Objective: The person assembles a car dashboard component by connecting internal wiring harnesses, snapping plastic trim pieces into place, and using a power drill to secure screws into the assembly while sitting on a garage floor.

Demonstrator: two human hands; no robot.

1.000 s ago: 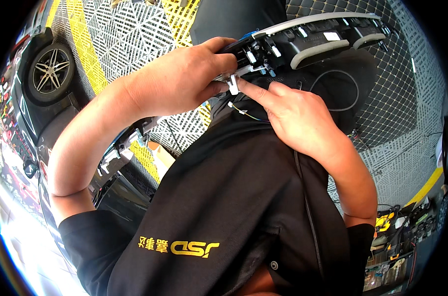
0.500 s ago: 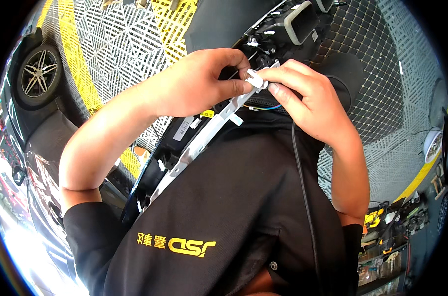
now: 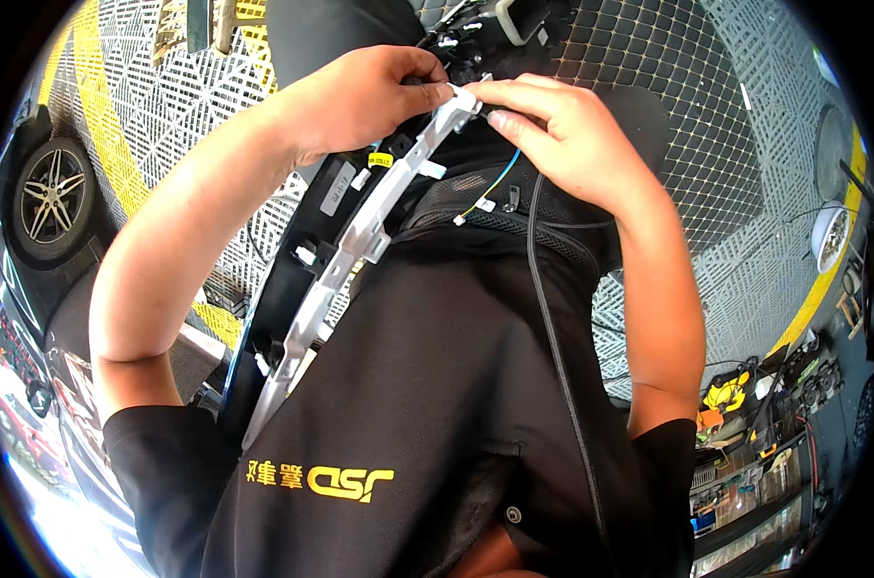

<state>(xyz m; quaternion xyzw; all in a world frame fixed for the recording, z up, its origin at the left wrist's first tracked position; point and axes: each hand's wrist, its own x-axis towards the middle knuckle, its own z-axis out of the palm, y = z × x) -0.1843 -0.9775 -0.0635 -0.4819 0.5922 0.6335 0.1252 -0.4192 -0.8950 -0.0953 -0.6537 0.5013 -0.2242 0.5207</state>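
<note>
Across my lap lies a long dark car trim panel (image 3: 285, 281) with a light grey plastic strip (image 3: 365, 226) running along it. At the strip's far end, a small white plastic piece (image 3: 466, 99) is pinched by both hands. My left hand (image 3: 365, 96) grips its left side between thumb and curled fingers. From the right, my right hand (image 3: 581, 135) presses on it with thumb and forefinger. How the piece joins the strip is partly covered by my fingers. Thin coloured wires with a small white connector (image 3: 485, 204) hang over my waist pouch.
A framed air vent (image 3: 528, 21) sits at the panel's far end. A black cable (image 3: 552, 332) runs down my front. A car wheel (image 3: 53, 197) stands to the left. A white round basin (image 3: 830, 236) and tools (image 3: 730, 395) lie to the right on the floor.
Both hands, still on the white piece, appear farther up and left as the view has shifted. More of the strip and the hanging wires now shows.
</note>
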